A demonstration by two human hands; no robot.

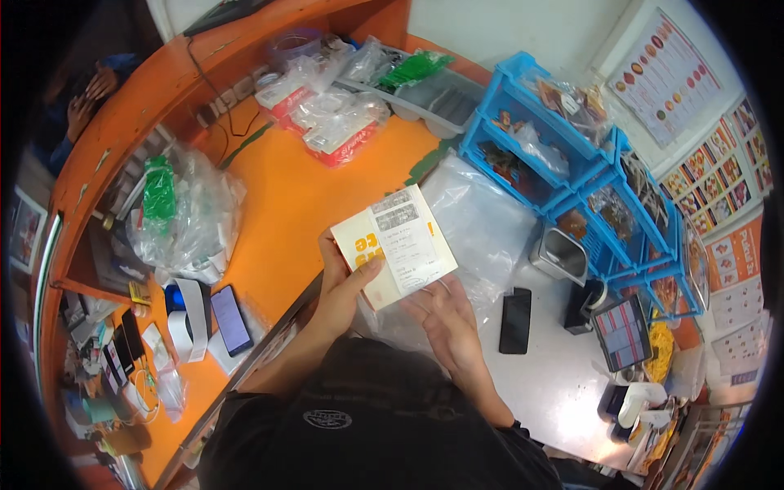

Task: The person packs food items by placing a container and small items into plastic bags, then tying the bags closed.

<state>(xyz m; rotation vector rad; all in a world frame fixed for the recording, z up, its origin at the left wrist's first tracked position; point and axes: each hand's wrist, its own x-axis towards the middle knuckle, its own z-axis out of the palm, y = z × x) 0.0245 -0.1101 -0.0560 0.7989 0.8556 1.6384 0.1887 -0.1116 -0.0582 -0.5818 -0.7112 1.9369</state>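
My left hand (343, 285) grips the left side of a cream cardboard box (361, 236) with orange lettering, its thumb on the top face. A printed paper slip (404, 242) lies along the top of the box. At the box's lower right edge is my right hand (446, 312), its fingers partly bent and some tips hidden at the edge; whether it grips the box is not plain. Clear plastic bags (478, 214) lie beneath and to the right of the box, over the edge of the metal counter.
Blue plastic racks (520, 153) with packets stand at the right, near a metal container (560, 254), a black phone (516, 321) and a tablet (621, 334). Left, on the orange counter (288, 202), are bagged cups (184, 214) and a lit phone (231, 321). Another person's hands (89, 98) show upper left.
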